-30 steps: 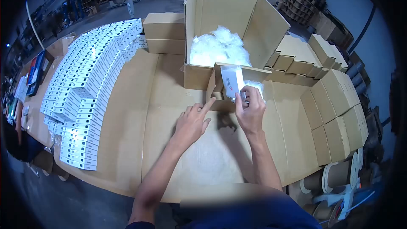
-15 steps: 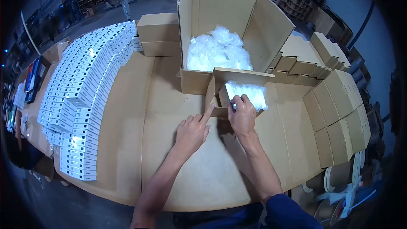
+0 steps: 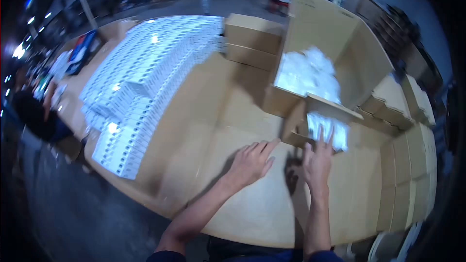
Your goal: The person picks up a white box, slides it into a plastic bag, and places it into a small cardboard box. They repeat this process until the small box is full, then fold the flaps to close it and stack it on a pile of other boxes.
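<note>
A small open cardboard box (image 3: pixel 294 125) stands at the front of a large carton (image 3: pixel 315 12), its flap raised. Inside the small box lies a bubble-wrapped bundle (image 3: pixel 340 133). My right hand (image 3: pixel 319 162) is at this bundle with its fingers spread, the fingertips over the wrap. To the left, my left hand (image 3: pixel 250 165) is open, its forefinger stretched toward the lower left corner of the small box; whether it touches is unclear. Clear plastic packets (image 3: pixel 308 75) fill the bottom of the large carton.
Stacked white boxes (image 3: pixel 141 87) cover the left of the cardboard-covered table (image 3: pixel 194 126). Closed brown boxes (image 3: pixel 252 39) stand behind, and more brown boxes (image 3: pixel 410 165) line the right side. Another person (image 3: pixel 36 109) is at the far left edge.
The view has swung left, so the scene sits further right. My right hand's fingers have opened out from their bent grip on the wrap. My left hand remains stretched toward the box corner.
</note>
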The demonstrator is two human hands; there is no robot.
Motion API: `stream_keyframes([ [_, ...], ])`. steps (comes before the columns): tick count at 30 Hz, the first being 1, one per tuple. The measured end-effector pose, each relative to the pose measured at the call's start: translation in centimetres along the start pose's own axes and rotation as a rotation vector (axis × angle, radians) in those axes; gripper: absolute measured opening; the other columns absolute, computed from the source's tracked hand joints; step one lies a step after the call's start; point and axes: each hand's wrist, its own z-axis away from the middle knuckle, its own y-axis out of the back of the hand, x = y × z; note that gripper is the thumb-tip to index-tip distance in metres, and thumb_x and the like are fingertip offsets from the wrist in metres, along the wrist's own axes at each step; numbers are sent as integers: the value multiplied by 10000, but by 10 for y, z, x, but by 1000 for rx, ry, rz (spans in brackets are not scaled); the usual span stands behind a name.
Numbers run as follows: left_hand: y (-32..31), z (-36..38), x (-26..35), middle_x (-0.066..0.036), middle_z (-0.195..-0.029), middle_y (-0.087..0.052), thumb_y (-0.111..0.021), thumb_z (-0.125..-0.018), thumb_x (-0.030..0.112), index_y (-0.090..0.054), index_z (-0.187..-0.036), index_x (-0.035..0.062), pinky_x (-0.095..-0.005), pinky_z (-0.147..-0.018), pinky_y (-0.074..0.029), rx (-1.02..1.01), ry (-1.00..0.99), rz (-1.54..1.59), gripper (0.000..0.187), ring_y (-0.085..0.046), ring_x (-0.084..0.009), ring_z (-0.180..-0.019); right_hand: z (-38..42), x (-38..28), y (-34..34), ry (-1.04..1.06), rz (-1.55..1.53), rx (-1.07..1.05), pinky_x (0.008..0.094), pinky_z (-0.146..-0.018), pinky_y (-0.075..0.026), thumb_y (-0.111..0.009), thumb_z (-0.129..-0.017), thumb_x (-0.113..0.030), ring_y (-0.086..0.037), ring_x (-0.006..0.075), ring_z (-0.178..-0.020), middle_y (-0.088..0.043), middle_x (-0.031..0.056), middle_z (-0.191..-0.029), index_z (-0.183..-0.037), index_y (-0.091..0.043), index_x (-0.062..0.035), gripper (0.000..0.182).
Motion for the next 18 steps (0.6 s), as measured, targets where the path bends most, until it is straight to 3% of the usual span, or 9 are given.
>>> stream_keyframes([
  [4, 58, 37, -28, -119, -1107, -668, -743, -867, 122, -624, -1080, 71, -445, -931, -513, 138, 116, -53, 249, -644, -327, -1082, 5, -35, -7, 169, -307, 36, 494, -1121, -442, -612, -892, 28, -503, 441, -1349, -474, 247, -1513, -1387, -542, 18, 500],
  [12, 201, 62, -122, -204, -1270, -605, -742, -846, 52, -556, -1294, -7, -464, -1038, -481, 390, 307, -419, 490, -585, -403, -1198, -41, -161, -92, 755, -373, -350, 493, -1138, -413, -664, -832, 3, -478, 406, -1367, -495, 183, -1502, -1377, -534, -20, 561],
  [18, 249, 44, -180, -211, -1337, -578, -733, -844, 9, -486, -1395, -13, -458, -1067, -476, 402, 261, -606, 604, -560, -397, -1274, -89, -268, -160, 926, -449, -369, 507, -1137, -412, -646, -858, -50, -458, 409, -1386, -474, 159, -1536, -1451, -473, -40, 618],
])
